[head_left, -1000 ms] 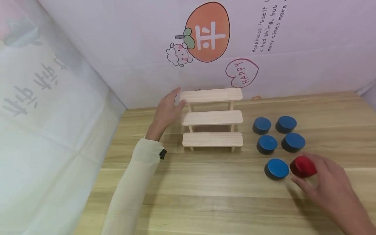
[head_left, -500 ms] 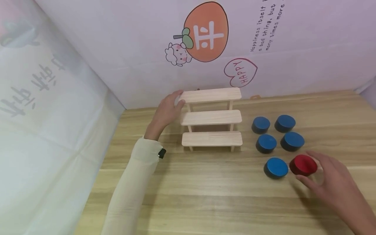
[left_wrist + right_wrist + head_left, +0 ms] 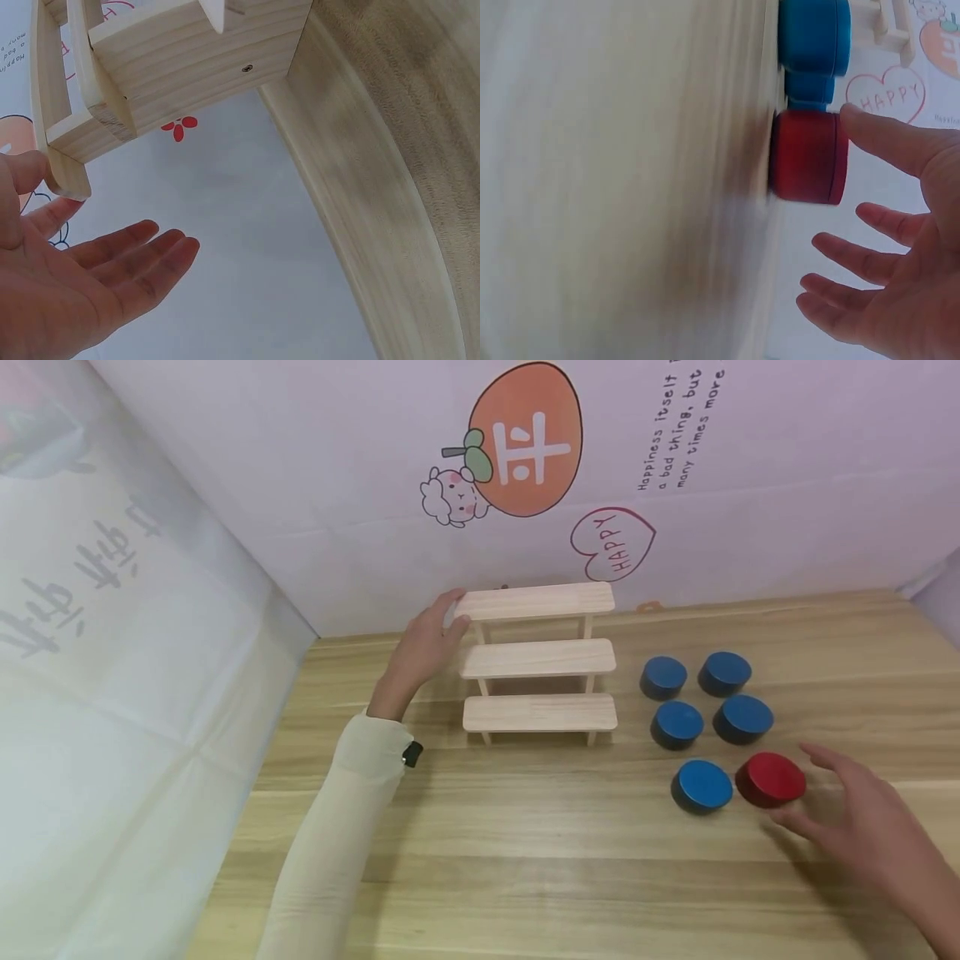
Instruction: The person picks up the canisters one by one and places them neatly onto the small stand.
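A three-step wooden display stand (image 3: 538, 713) stands against the back wall. My left hand (image 3: 420, 650) holds the left end of its top step, the thumb on one face and the index finger on another. In the left wrist view the other fingers (image 3: 146, 274) stretch out free of the wood. A red round lidded tin (image 3: 771, 779) sits upright on the table at the right. My right hand (image 3: 862, 814) is spread beside it, holding nothing. In the right wrist view the thumb (image 3: 889, 139) is close to the tin's lid; whether it touches I cannot tell.
Several blue round tins (image 3: 701, 787) stand in two rows right of the stand, one of them just left of the red tin. A printed cloth (image 3: 360, 485) covers the back wall, and a pale cloth (image 3: 127, 710) hangs at the left. The wooden table (image 3: 540, 852) extends in front.
My right hand has let go of the red tin and drawn back to the right, its fingers wider apart. My left index finger has come down onto the top step.
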`<state>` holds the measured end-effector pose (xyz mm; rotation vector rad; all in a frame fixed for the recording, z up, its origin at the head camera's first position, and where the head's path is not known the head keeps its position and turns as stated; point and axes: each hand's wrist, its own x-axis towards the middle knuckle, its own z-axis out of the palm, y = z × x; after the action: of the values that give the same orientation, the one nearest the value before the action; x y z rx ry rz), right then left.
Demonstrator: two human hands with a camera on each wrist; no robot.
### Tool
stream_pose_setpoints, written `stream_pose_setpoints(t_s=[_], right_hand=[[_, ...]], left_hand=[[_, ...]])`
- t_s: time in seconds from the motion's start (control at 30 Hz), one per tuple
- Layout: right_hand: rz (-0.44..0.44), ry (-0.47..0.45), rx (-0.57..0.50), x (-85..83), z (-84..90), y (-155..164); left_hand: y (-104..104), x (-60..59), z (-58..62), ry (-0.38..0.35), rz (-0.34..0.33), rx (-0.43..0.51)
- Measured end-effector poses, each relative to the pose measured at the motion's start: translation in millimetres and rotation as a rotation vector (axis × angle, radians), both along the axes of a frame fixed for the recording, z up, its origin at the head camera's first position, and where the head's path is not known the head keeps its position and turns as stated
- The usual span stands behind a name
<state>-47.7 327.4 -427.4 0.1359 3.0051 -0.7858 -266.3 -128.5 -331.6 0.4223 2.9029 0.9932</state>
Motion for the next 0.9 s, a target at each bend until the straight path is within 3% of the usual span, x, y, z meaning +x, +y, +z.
stream_pose_setpoints(t_s=[0.43, 0.9], right_hand=[[0.134, -0.056, -0.206, -5.2, -17.7, 22.1], [0.196, -0.13, -0.203, -21.7, -17.0, 24.2]], left_hand=[[-3.8, -5.9, -1.5, -0.007, 0.011, -0.02], [-3.7, -6.7, 0.4, -0.054, 0.018, -0.011]])
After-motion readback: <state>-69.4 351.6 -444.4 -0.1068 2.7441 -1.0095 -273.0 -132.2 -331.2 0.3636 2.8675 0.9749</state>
